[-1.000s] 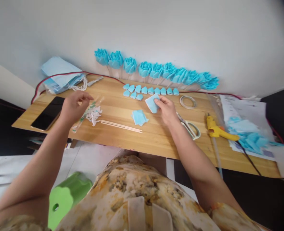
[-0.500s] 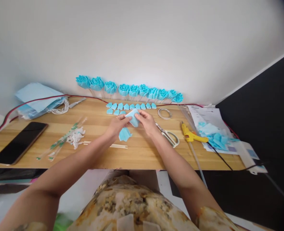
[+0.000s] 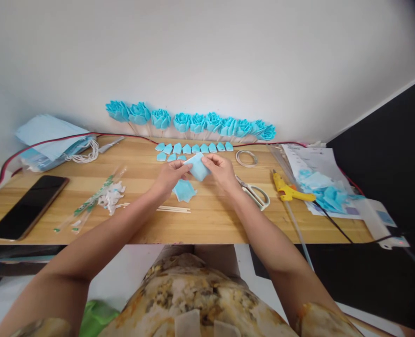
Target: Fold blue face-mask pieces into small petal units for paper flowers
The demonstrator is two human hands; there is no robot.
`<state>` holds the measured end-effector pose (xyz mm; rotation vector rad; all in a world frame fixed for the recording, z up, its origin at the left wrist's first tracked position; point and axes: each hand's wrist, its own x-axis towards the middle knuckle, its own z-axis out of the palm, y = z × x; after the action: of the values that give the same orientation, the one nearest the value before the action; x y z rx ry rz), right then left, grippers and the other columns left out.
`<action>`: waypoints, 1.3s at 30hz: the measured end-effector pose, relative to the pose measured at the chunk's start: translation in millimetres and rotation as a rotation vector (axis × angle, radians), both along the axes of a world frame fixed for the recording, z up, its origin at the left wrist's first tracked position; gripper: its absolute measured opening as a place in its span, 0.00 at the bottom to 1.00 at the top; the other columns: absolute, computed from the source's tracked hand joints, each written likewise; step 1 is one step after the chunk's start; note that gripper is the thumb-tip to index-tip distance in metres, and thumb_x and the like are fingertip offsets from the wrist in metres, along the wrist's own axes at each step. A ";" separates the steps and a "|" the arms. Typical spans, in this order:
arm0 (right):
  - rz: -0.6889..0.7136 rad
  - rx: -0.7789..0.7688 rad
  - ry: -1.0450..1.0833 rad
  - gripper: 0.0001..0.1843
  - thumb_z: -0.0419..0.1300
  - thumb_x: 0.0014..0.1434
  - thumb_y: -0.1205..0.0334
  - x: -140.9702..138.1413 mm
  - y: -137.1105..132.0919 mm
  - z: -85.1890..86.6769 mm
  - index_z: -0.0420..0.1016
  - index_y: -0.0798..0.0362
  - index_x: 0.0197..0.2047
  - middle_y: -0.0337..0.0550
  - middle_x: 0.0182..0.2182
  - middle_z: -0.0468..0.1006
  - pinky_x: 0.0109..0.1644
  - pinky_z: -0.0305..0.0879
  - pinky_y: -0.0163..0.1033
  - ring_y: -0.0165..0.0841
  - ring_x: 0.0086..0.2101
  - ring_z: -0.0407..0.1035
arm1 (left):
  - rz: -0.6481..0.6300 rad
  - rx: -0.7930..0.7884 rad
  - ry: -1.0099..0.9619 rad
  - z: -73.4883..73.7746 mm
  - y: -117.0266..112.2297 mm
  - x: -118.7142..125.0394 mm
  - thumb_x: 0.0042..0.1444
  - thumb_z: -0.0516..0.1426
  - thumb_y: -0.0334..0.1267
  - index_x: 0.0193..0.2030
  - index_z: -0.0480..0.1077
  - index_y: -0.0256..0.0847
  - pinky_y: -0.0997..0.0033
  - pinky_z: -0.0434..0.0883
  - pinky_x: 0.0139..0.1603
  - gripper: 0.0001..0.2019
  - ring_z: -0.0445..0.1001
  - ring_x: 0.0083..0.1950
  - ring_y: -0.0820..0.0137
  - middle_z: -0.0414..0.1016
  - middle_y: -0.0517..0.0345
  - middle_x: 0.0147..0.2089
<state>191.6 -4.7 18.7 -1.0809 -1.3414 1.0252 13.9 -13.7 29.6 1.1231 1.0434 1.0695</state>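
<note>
A pale blue fabric piece [image 3: 199, 168] is stretched between my two hands above the middle of the table. My left hand [image 3: 171, 176] pinches its left corner, and my right hand [image 3: 222, 170] pinches the upper right edge. Just below on the wood lies another blue piece [image 3: 184, 190] with a jagged outline. Behind my hands, small folded blue petals [image 3: 195, 149] lie in rows, the nearer row partly covered by my fingers. Thin wooden sticks [image 3: 174, 209] rest under my left forearm. Scissors [image 3: 253, 193] lie beside my right wrist.
Several blue fabric flowers [image 3: 197, 123] on sticks lean against the wall. At right are a yellow glue gun [image 3: 288, 189], a wire coil [image 3: 246, 158] and blue scraps [image 3: 325, 193] on papers. At left sit a phone [image 3: 28, 208], white scraps [image 3: 112, 196] and blue sheets [image 3: 49, 140].
The held piece has turned so a point faces down, and my right hand grips it along the upper edge. The view has shifted slightly.
</note>
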 end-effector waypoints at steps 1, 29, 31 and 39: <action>-0.008 0.007 -0.013 0.17 0.66 0.54 0.46 -0.7 -0.1 -1.0 0.78 0.53 0.31 0.35 0.26 0.73 0.35 0.60 0.34 0.28 0.29 0.62 | -0.004 -0.006 -0.023 -1.3 -0.1 -0.8 0.46 0.68 0.46 0.30 0.76 0.36 0.70 0.69 0.33 0.14 0.76 0.33 0.68 0.79 0.54 0.30; -0.051 0.046 -0.120 0.25 0.54 0.65 0.40 -8.3 -10.1 -12.3 0.75 0.52 0.31 0.38 0.26 0.70 0.34 0.60 0.36 0.31 0.29 0.61 | 0.032 -0.128 -0.397 -18.9 -6.8 -0.7 0.42 0.73 0.46 0.30 0.74 0.35 0.70 0.77 0.37 0.19 0.74 0.31 0.73 0.74 0.60 0.28; -0.074 0.044 -0.145 0.23 0.58 0.63 0.40 -8.6 -11.1 -10.3 0.73 0.52 0.29 0.36 0.25 0.68 0.32 0.58 0.35 0.29 0.28 0.59 | 0.016 -0.128 -0.383 -16.6 -8.2 -0.2 0.41 0.73 0.46 0.31 0.74 0.35 0.69 0.77 0.38 0.19 0.75 0.32 0.73 0.76 0.59 0.30; -0.126 0.088 -0.270 0.22 0.57 0.63 0.42 -12.3 -15.9 -5.8 0.73 0.51 0.30 0.35 0.22 0.66 0.30 0.56 0.35 0.29 0.26 0.59 | 0.009 -0.139 -0.300 -16.4 -9.1 -0.8 0.41 0.73 0.43 0.32 0.76 0.34 0.69 0.76 0.36 0.17 0.75 0.32 0.72 0.77 0.58 0.31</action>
<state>179.3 -20.5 12.9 -1.2529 -1.4974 0.7401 13.1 -22.8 13.2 0.8175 0.8701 1.1154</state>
